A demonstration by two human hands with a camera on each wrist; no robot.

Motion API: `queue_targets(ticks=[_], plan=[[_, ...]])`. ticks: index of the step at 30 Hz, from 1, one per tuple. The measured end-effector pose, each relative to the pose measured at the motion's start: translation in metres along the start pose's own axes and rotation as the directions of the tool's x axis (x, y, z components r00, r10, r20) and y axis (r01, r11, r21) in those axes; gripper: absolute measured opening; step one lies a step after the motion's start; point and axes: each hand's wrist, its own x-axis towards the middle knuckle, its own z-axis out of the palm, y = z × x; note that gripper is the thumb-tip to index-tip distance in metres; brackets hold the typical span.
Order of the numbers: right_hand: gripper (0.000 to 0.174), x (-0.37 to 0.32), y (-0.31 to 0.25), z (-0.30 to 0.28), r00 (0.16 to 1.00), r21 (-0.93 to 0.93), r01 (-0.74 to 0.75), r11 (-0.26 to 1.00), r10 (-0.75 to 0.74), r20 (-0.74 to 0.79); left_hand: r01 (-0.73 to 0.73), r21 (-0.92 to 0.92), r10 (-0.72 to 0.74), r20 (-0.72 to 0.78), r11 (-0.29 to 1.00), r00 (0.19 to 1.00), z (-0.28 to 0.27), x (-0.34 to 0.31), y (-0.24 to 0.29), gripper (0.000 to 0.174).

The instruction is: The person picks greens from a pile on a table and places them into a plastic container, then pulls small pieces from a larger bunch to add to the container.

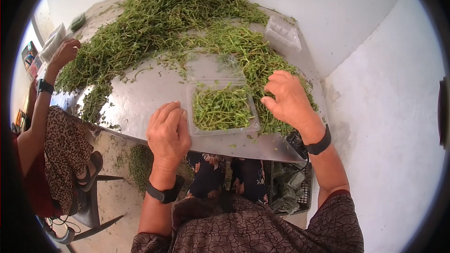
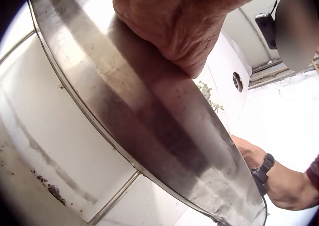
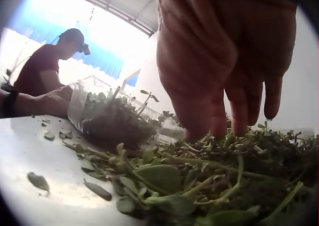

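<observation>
A clear plastic box (image 1: 222, 107) filled with green sprigs lies on the metal table, its clear lid (image 1: 213, 67) folded back behind it. My left hand (image 1: 168, 131) rests at the box's left side, fingers bent loosely, holding nothing that shows. My right hand (image 1: 289, 100) is over the loose sprigs (image 1: 248, 49) right of the box, fingers relaxed and apart. In the right wrist view that hand (image 3: 229, 61) hangs with its fingertips down at the sprigs (image 3: 164, 181), and the filled box (image 3: 109, 116) stands beyond.
A large heap of greens (image 1: 183, 4) covers the back of the table (image 1: 140, 93). Stacked clear boxes (image 1: 282, 36) lie at the back right. Another person's arm (image 1: 40, 112) reaches in at the left. A black crate (image 1: 290, 187) of clear containers sits below the table's edge.
</observation>
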Motion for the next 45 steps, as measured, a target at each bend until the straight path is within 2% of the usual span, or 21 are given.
queue_targets(ticks=[2, 5, 9, 11, 18, 20, 27, 29, 32, 33, 35, 39, 42, 45], plan=[[0.011, -0.001, -0.003, 0.003, 0.999, -0.103, 0.021, 0.994, -0.018, 0.031, 0.008, -0.004, -0.008, -0.003, 1.000, 1.000, 0.000, 0.000, 0.000, 0.007], [0.014, 0.000, -0.005, 0.003, 0.998, -0.148, -0.001, 0.989, 0.012, 0.068, 0.002, -0.001, -0.002, -0.003, 1.000, 1.000, 0.000, 0.001, 0.001, 0.006], [0.004, -0.001, 0.003, 0.008, 0.997, -0.211, 0.068, 0.975, -0.071, -0.006, 0.002, -0.001, -0.002, -0.007, 1.000, 1.000, 0.000, 0.001, 0.001, 0.006], [0.003, -0.003, 0.005, 0.007, 0.998, -0.099, 0.015, 0.995, -0.021, -0.067, -0.002, -0.010, 0.002, -0.011, 1.000, 1.000, -0.001, 0.001, 0.001, 0.006], [0.004, -0.001, 0.006, -0.008, 0.980, 0.061, -0.046, 0.997, 0.057, -0.190, -0.002, -0.026, 0.002, -0.022, 1.000, 1.000, -0.001, 0.001, 0.002, 0.007], [0.005, 0.002, 0.000, -0.017, 0.968, 0.139, -0.108, 0.984, 0.136, -0.211, 0.009, -0.033, -0.009, -0.012, 0.999, 1.000, -0.002, 0.002, 0.003, 0.009], [0.007, 0.021, -0.030, -0.031, 0.962, 0.264, -0.046, 0.963, 0.114, -0.247, 0.014, -0.032, -0.014, -0.005, 0.999, 1.000, -0.001, 0.002, 0.002, 0.009], [0.008, 0.028, -0.040, -0.031, 0.965, 0.382, -0.002, 0.924, 0.101, -0.241, -0.010, -0.031, 0.009, -0.033, 0.999, 0.999, 0.001, 0.001, 0.000, 0.006], [0.009, 0.038, -0.054, -0.026, 0.972, 0.449, 0.006, 0.894, 0.100, -0.211, -0.006, -0.033, 0.005, -0.032, 0.999, 0.999, 0.001, 0.000, 0.000, 0.005], [0.009, 0.040, -0.058, -0.025, 0.973, 0.450, 0.007, 0.893, 0.099, -0.211, -0.004, -0.031, 0.004, -0.032, 1.000, 0.999, 0.001, 0.000, 0.000, 0.005], [0.009, 0.043, -0.064, -0.024, 0.993, 0.403, 0.066, 0.913, -0.019, -0.121, -0.005, -0.034, 0.004, -0.029, 0.999, 1.000, 0.001, 0.000, -0.001, 0.006], [0.009, 0.044, -0.065, -0.019, 0.992, 0.428, 0.080, 0.900, -0.027, -0.127, 0.002, -0.022, -0.003, -0.025, 1.000, 1.000, 0.000, 0.000, 0.000, 0.007], [0.010, 0.041, -0.059, -0.020, 0.996, 0.429, 0.020, 0.903, 0.021, -0.089, 0.015, -0.033, -0.016, -0.015, 0.999, 1.000, 0.000, 0.001, 0.001, 0.006], [0.008, 0.034, -0.053, -0.014, 0.995, 0.336, 0.060, 0.940, -0.030, -0.094, 0.021, -0.022, -0.021, -0.018, 1.000, 1.000, 0.001, 0.000, 0.001, 0.006]])
